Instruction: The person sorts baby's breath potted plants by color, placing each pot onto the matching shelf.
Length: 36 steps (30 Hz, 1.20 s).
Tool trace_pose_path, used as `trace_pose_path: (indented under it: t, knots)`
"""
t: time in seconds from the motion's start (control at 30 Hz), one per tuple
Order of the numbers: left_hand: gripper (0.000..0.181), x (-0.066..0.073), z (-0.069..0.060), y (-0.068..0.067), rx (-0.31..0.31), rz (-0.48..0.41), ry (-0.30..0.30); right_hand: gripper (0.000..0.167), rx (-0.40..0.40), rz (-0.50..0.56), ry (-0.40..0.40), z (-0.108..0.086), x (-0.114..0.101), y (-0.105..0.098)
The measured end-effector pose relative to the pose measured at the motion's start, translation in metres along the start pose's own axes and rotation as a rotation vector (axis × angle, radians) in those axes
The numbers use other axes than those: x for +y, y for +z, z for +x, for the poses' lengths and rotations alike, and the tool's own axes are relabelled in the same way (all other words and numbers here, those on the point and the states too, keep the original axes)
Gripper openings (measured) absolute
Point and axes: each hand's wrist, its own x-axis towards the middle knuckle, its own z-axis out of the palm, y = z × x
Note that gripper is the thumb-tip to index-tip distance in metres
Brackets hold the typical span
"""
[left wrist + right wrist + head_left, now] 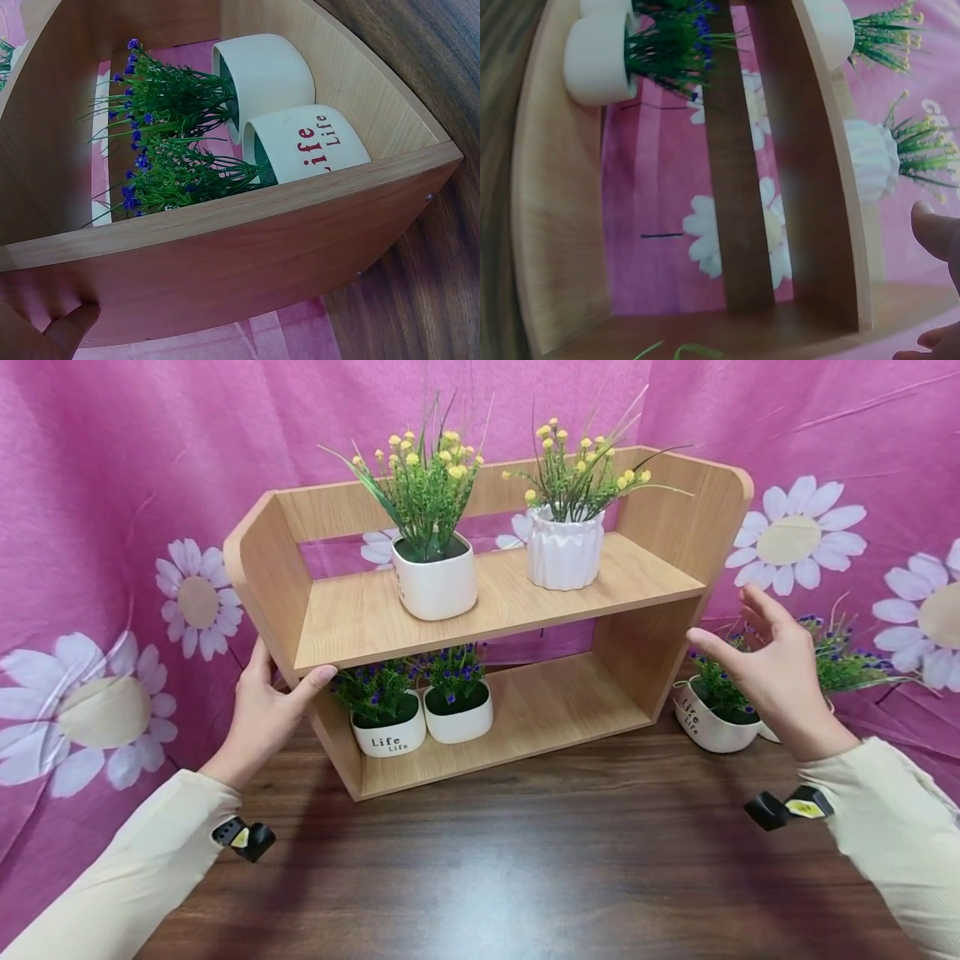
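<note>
A two-tier wooden shelf (337, 618) stands on the table. My left hand (258, 718) grips its left side panel, thumb across the front edge and fingers against the outer face. In the left wrist view, fingertips (75, 324) touch that outer panel. My right hand (787, 672) is held in the air off the shelf's right end, fingers spread, holding nothing. On the upper tier sit a smooth white pot (437, 589) and a ribbed white pot (566, 556), both with yellow flowers. Below are two white pots (390, 737) with purple flowers, set at the left.
Right of the shelf, a white "Life" pot (716, 722) with purple flowers stands on the dark wooden table (480, 868), another plant (855, 660) beside it and partly behind my right hand. A pink curtain (187, 427) with large white daisies hangs behind.
</note>
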Motion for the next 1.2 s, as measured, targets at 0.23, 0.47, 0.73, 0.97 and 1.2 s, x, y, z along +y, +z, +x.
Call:
trace_pose_path:
  t: [0.23,0.47,0.73,0.97,1.2]
  knots:
    - [0.072,0.0,-0.001,-0.001,0.005,0.01,-0.001,0.08,0.014,-0.056,0.044,-0.02,0.029,-0.014]
    - [0.072,-0.001,-0.002,-0.002,0.004,0.011,-0.008,0.08,-0.009,-0.065,0.104,-0.039,0.066,-0.022]
    - [0.072,0.001,-0.001,-0.002,0.007,0.007,-0.009,0.083,-0.022,-0.113,0.18,-0.061,0.113,-0.018]
    - [0.071,0.001,0.0,-0.002,0.005,0.004,-0.007,0.086,-0.055,-0.124,0.226,-0.065,0.145,-0.004]
    - [0.072,0.0,0.0,-0.001,-0.006,0.0,-0.007,0.09,-0.039,-0.114,0.369,-0.064,0.175,-0.001]
